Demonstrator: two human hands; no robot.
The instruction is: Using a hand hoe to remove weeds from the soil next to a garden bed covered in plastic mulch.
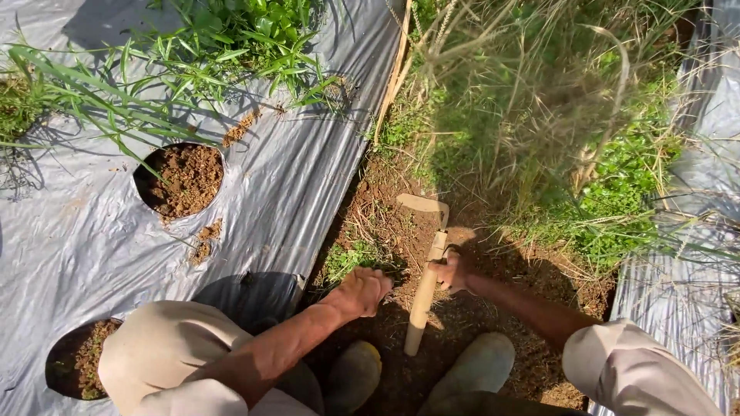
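Weeding between two plastic sheets (293, 185)
Right hand (455, 271) grasping one wooden hoe (426, 281), left hand (362, 291) clenched on weeds (347, 258); two soil holes (185, 179).

Right hand (453, 271) on hoe (426, 283), left hand (362, 291) in weeds (348, 258)

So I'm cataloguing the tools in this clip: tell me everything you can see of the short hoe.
The short hoe has a pale, round wooden handle and a flat, soil-coloured blade set crosswise at its far end. It lies tilted over bare brown soil in the furrow between two grey plastic sheets, blade toward the tall grass, butt end near the boots. The right hand grips the handle just below the blade. The left hand is apart from it, fisted at a small weed.
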